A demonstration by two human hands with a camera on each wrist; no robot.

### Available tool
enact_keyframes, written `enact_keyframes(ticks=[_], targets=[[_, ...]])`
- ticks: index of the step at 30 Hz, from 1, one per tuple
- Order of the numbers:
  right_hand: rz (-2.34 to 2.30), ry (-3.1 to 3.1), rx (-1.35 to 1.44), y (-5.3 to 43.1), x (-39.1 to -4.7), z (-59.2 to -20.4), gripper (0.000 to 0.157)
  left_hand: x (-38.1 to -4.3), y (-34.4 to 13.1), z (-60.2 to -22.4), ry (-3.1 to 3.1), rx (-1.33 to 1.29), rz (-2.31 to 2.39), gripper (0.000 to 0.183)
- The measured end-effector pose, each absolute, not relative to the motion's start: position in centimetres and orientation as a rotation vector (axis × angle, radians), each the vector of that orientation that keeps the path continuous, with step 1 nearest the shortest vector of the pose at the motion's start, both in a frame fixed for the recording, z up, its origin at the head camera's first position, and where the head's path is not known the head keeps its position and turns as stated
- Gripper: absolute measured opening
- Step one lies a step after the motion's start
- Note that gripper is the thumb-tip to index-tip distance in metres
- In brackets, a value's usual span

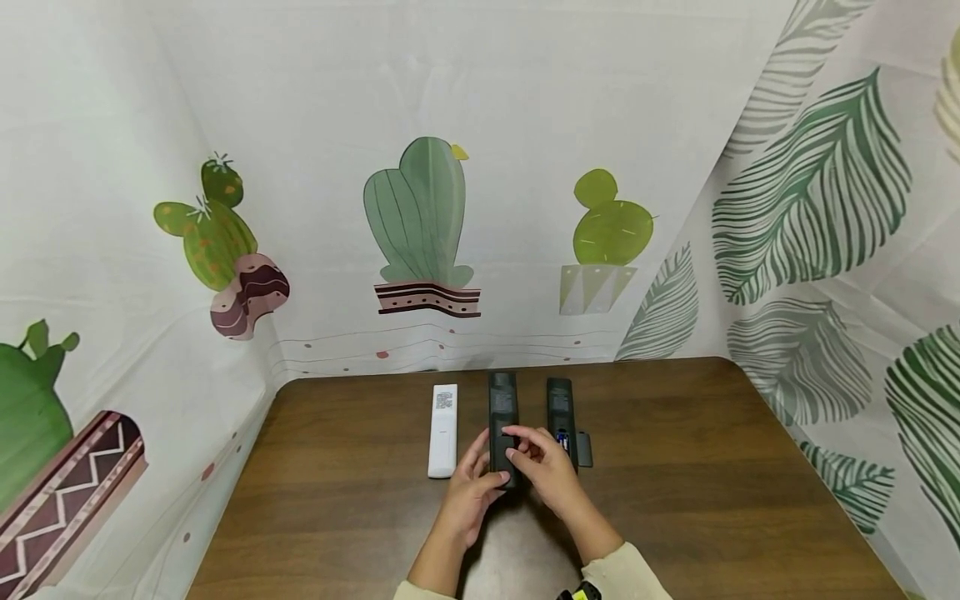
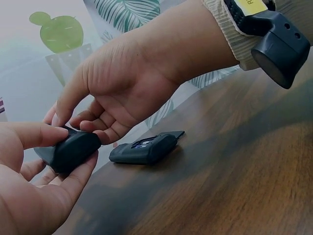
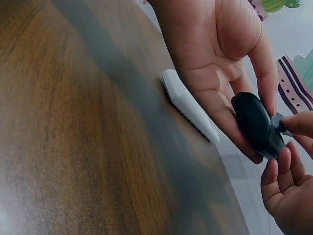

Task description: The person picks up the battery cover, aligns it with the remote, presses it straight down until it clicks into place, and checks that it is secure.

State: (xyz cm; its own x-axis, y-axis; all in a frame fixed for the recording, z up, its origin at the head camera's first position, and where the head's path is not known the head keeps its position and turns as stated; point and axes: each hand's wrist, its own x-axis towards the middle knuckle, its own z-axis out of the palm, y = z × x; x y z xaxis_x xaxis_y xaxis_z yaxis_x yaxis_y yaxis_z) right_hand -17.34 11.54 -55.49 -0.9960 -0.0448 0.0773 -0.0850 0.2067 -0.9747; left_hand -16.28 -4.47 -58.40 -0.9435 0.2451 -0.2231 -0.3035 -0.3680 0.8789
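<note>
My left hand (image 1: 469,498) grips the lower part of a black remote control (image 1: 502,400), its thumb on one side and fingers on the other. The remote's back faces up. My right hand (image 1: 553,477) bends over it, thumb and index finger pinching the battery cover (image 3: 279,123), which stands tilted up from the remote in the right wrist view. The inside of the battery compartment is hidden by the fingers. Just right of my right hand lies a second black remote control (image 1: 559,404) with its compartment uncovered and blue batteries (image 1: 563,442) inside.
A loose dark battery cover (image 1: 585,450) lies against the second remote's right side. On the left, a white remote control (image 1: 443,433) rests back up on the wooden table (image 1: 337,500). A printed cloth (image 1: 517,100) hangs behind the table's far edge.
</note>
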Motion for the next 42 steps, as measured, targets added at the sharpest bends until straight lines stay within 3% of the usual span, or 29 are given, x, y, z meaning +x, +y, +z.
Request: enact_keyframes(ticks=[35, 42], targets=[[1.960, -2.423, 0.110, 11.5, -17.3, -56.1, 0.030, -16.1, -4.7, -58.2, 1.533, -0.096, 2.355, 0.082], [2.028, -2.361, -0.003, 11.2, -17.0, -54.8, 0.042, -16.1, -4.7, -58.2, 1.543, -0.094, 2.362, 0.083]])
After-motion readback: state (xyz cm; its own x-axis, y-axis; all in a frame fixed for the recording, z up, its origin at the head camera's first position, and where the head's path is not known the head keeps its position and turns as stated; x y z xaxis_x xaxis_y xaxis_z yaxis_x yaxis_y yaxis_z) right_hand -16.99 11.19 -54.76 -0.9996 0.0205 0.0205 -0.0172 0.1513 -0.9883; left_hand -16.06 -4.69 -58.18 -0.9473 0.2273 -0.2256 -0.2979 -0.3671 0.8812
